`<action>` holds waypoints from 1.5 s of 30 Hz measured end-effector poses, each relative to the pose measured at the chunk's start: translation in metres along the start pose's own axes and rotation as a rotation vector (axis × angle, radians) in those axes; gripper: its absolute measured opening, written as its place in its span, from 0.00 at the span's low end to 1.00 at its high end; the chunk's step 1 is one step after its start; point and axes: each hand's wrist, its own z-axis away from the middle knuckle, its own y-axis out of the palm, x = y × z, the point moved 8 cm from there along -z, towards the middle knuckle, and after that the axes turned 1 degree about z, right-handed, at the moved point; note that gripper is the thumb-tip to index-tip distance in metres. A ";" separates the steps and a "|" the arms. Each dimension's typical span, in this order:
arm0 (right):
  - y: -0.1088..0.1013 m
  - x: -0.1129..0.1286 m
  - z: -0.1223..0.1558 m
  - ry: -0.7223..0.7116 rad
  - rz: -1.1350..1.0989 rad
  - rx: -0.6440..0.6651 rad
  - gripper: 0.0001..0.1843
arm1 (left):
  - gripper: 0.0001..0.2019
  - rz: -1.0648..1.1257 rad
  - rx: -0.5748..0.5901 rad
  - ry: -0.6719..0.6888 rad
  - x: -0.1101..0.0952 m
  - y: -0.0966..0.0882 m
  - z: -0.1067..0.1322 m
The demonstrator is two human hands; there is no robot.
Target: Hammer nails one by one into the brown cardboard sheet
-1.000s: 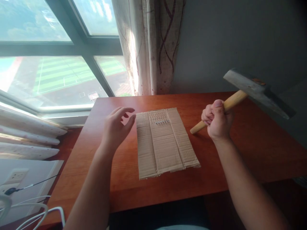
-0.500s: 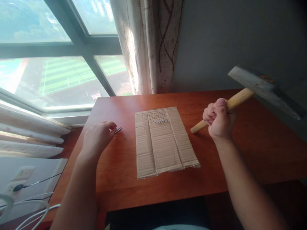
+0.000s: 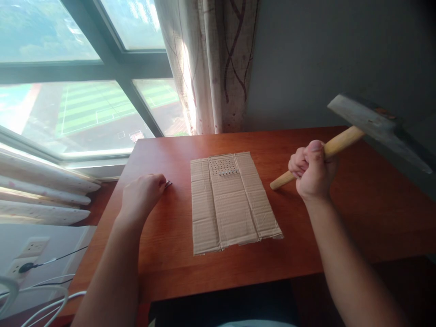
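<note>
My right hand (image 3: 315, 170) is wrapped round the wooden handle of a hammer (image 3: 344, 141), its grey metal head raised to the upper right. At the left of the table, the fingers of my left hand (image 3: 148, 190) are pinched on thin metal nails (image 3: 168, 183), whose ends stick out past the fingertips. Between my hands lies a flat piece of corrugated cardboard (image 3: 235, 209). Near its far edge is a grid of small dark holes, and a row of short nails (image 3: 228, 173) stands along the grid's near side.
The brown wooden table (image 3: 170, 259) runs up to the window and a patterned curtain (image 3: 211, 68). At the lower left are a wall socket (image 3: 20, 267) with a plug and loose white cables (image 3: 51, 302). A dark wall stands behind.
My left fingers have closed over the nails beside the cardboard, and less of the nails shows. My right hand with the hammer has shifted very slightly right.
</note>
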 end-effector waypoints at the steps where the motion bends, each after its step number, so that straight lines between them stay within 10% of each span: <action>1: 0.000 0.000 0.000 0.002 -0.003 -0.002 0.31 | 0.13 -0.001 0.007 -0.002 -0.001 0.000 0.000; 9: 0.000 -0.001 0.002 0.005 0.010 0.006 0.31 | 0.10 0.092 -0.064 -0.069 0.002 -0.011 0.000; 18: 0.000 0.000 0.001 -0.005 0.027 0.018 0.30 | 0.08 1.120 -0.315 0.117 -0.066 -0.064 0.009; 24: -0.004 -0.001 0.001 -0.004 0.000 -0.019 0.29 | 0.04 1.122 -0.341 0.242 -0.107 -0.065 0.002; 45: 0.006 -0.001 0.000 -0.036 -0.043 0.044 0.29 | 0.03 1.089 -0.341 0.248 -0.109 -0.048 0.002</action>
